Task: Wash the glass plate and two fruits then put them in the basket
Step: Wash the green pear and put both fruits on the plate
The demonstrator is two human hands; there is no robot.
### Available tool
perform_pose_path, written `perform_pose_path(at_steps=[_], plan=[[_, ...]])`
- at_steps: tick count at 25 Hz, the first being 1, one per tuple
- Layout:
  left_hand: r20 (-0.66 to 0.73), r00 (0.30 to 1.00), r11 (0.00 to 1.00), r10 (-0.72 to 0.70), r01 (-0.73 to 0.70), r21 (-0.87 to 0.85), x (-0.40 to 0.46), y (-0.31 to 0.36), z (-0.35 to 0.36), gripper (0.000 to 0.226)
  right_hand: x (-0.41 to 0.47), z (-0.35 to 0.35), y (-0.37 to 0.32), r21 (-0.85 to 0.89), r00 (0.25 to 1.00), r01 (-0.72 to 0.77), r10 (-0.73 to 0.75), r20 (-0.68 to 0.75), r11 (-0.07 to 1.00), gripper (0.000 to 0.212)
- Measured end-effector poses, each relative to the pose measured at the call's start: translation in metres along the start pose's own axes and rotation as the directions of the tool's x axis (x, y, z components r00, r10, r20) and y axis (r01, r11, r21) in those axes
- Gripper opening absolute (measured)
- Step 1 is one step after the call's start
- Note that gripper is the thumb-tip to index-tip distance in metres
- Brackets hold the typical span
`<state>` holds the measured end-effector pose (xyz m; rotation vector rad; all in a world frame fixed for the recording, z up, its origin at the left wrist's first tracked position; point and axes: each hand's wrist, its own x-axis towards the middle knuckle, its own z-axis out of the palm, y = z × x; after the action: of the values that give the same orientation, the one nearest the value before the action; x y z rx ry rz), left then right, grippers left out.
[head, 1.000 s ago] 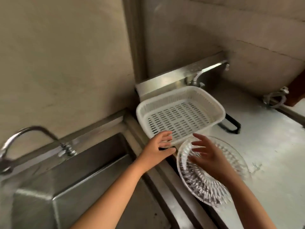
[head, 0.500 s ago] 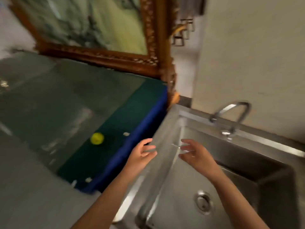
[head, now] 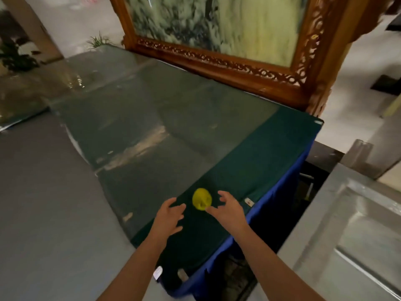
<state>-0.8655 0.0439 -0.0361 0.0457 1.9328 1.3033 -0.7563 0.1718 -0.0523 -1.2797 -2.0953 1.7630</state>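
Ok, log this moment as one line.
phase: reaching | target: yellow fruit on green table | left hand: open, empty | right hand: open, thumb near fruit | sink edge right

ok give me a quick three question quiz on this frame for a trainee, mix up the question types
1. True or false: the right hand already grips the yellow fruit.
2. Multiple choice: the fruit lies on A) the steel sink, B) the green cloth on the table, C) the grey floor.
3. Fill in: the left hand is open and holds ____.

Key
1. False: its fingers are spread beside the fruit, one perhaps touching, not closed round it.
2. B. The sink is off to the right.
3. Nothing.
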Motion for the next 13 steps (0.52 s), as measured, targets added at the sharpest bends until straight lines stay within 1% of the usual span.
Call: perform_pose_path(at_steps=[2,4,7,8,11,13], plan=[[0.069,0.998,1.000,0.001,-0.002,0.013,0.026,0.005,0.012,0.057,0.027,0.015,0.003,-0.041,1.000,-0.004,0.005,0.025,0.999,0.086],[0.147,0.988,0.997,0.039,-0.048,0.057,0.044,0.013,0.021,0.057,0.044,0.022,0.007,-0.078,0.999,0.010,-0.008,0.035,0.997,0.087],[0.256,0.963,0.986,0.083,-0.116,0.117,0.052,0.017,0.025,0.045,0.049,0.020,0.012,-0.090,0.995,0.086,-0.081,0.052,0.992,0.067],[0.288,0.952,0.982,0.100,-0.141,0.123,0.051,0.016,0.025,0.043,0.045,0.016,0.013,-0.080,0.993,0.116,-0.113,0.044,0.990,0.064],[0.408,0.893,0.958,0.189,-0.259,0.123,0.040,0.013,0.041,0.048,0.027,-0.018,0.021,-0.007,0.983,0.176,-0.176,-0.045,0.984,0.067],[0.472,0.839,0.901,0.271,-0.394,0.183,0.029,0.016,0.067,0.057,0.010,-0.053,0.028,0.011,0.968,0.233,-0.231,-0.098,0.972,0.076]])
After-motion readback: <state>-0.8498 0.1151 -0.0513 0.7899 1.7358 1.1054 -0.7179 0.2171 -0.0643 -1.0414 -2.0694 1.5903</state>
